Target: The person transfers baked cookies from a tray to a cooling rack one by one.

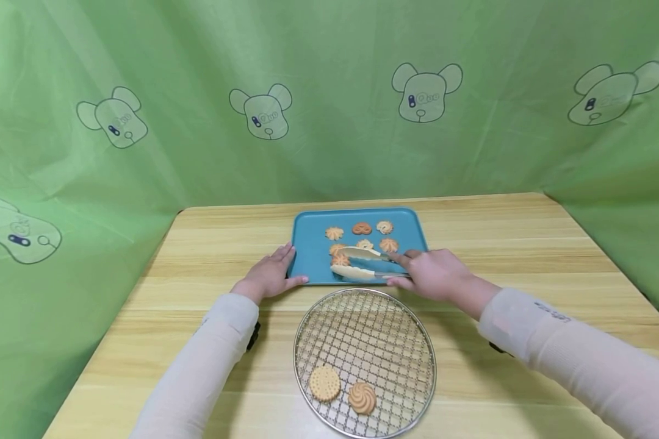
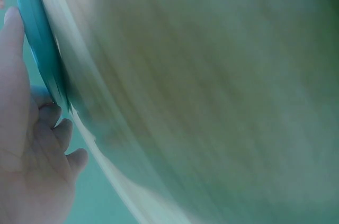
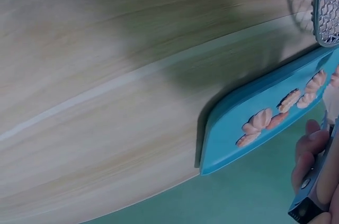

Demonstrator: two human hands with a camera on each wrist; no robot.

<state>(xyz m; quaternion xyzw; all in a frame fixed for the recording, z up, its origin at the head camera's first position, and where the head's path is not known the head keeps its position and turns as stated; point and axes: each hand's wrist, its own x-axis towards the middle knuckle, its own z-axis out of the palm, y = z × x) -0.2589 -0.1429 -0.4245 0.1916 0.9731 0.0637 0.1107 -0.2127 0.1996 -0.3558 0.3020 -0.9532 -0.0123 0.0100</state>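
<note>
My right hand (image 1: 439,274) grips metal tongs (image 1: 390,274) with cream-coloured tips, the thumb and a finger along their arms. The tips stand apart low over the blue tray (image 1: 310,244), one on each side of a ridged cookie (image 1: 340,260) near the tray's front left. In the right wrist view the tongs' handle (image 3: 312,181) lies in the palm. At the tray's left front corner, my left hand (image 1: 269,274) holds the rim, thumb on the front edge and fingers along the left side. In the left wrist view the outer fingers are bent beside the rim.
Several other cookies (image 1: 362,228) lie on the tray in loose rows. Nearer me is a round wire rack (image 1: 362,329) bearing a flat round cookie (image 1: 324,383) and a swirled cookie (image 1: 362,398). Green cloth (image 1: 329,164) hangs behind the wooden table (image 1: 198,262).
</note>
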